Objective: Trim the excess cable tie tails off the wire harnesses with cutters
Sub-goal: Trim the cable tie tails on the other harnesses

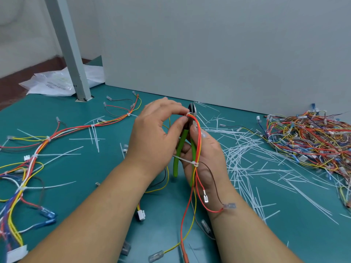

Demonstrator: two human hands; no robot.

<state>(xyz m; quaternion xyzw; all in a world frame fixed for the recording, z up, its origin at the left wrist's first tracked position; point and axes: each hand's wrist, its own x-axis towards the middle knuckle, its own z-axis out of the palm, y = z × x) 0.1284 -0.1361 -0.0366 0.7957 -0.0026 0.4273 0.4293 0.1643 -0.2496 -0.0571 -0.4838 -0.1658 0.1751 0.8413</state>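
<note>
My left hand (153,133) pinches a red, orange and yellow wire harness (197,141) at its top bend, by a white cable tie. My right hand (206,158) grips the green-handled cutters (180,149), jaws pointing up at that bend. The harness drapes down over my right palm. A second white cable tie (195,164) lower on the harness has a long tail sticking out to the left. The harness ends hang below in clear-sleeved terminals (206,198).
Several harnesses (38,147) with long tie tails lie on the teal table at the left. A big tangled pile of harnesses (311,137) sits at the right. Cut white tails (247,154) litter the middle right. A grey post (76,69) and plastic bags (55,82) stand at the back left.
</note>
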